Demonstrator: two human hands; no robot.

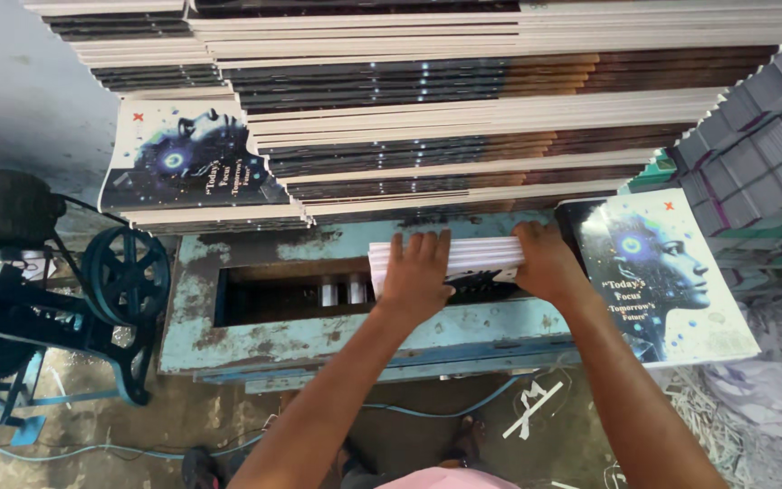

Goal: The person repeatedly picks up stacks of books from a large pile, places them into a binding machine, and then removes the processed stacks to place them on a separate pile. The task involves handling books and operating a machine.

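Note:
My left hand (415, 274) and my right hand (547, 263) both grip a thin bundle of white-edged booklets (477, 254). The bundle stands on edge over the slot of a worn turquoise metal machine (273, 337). Two metal rollers (341, 292) show inside the slot, left of my left hand. A finished booklet with a dark cover showing a glowing face (658, 276) lies flat just right of my right hand.
Tall stacks of booklets (463, 100) fill the space behind the machine, one cover facing up at the left (187, 154). A dark flywheel and motor (124, 276) stand at the left. More stacks (771, 118) rise at the right, with paper trimmings (753, 398) on the floor.

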